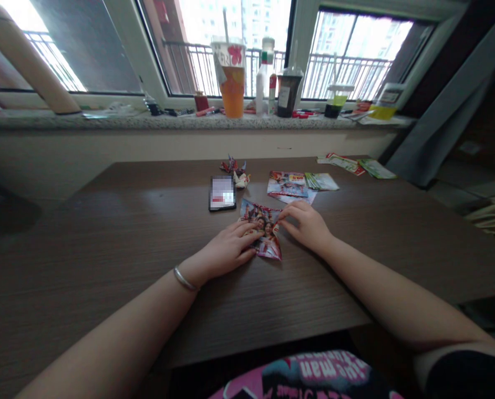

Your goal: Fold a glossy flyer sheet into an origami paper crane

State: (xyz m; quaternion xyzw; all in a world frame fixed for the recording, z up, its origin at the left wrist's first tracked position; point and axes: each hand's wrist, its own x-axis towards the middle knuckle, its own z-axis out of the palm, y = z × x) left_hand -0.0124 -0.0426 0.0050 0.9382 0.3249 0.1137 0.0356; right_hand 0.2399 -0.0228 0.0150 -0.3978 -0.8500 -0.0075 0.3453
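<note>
A glossy sheet of printed paper (268, 244) with a colourful picture lies on the table, creased and with its edges lifting. My left hand (231, 244) rests over its left side, fingers stretched out and pressing on the picture. At the right edge my right hand (308, 224) is closed, thumb and fingertips pinching the paper. Just beyond the sheet lies a phone (222, 193), its screen lit and blurred out. Beside the phone sit folded paper figures, a dark red one (232, 165) and a pale one (242, 180).
Printed leaflets (287, 183) and a green-and-white stack (322, 181) lie behind my right hand. More leaflets (378, 168) are at the table's far right. A tall orange drink cup (233, 91), bottles and other cups line the windowsill (164, 123).
</note>
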